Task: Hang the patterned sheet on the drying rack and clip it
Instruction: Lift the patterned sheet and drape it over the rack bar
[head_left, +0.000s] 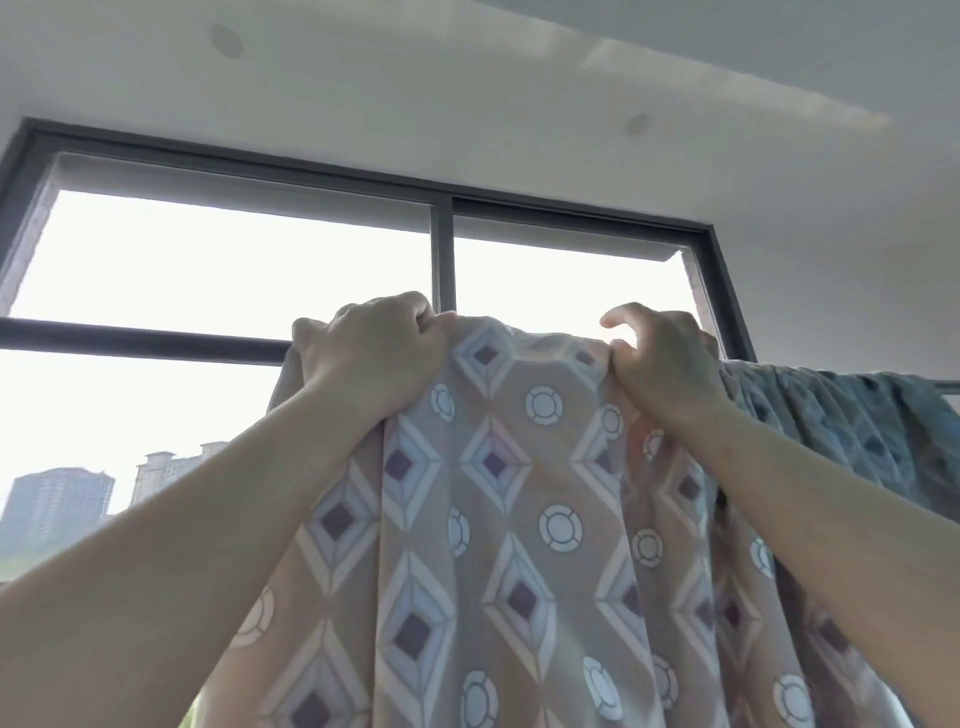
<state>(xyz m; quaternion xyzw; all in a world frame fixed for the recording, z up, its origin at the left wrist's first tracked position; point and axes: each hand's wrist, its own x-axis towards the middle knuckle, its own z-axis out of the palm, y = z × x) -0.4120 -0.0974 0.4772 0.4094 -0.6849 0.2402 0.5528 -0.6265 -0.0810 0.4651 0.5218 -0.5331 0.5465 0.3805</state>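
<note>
The patterned sheet (519, 493), pinkish-tan with diamonds and circles, hangs down in folds from head height in front of the window. My left hand (371, 358) is a closed fist on its top edge at the left. My right hand (660, 358) pinches the top edge further right, with the forefinger lifted. To the right the sheet drapes over a thin horizontal rack bar (948, 387), of which only a short end shows at the frame's right edge. No clip is in view.
A large dark-framed window (441, 249) fills the background, very bright, with tall buildings (62, 499) low at the left. White ceiling (467, 104) above with two round recessed fittings. A wall stands at the right.
</note>
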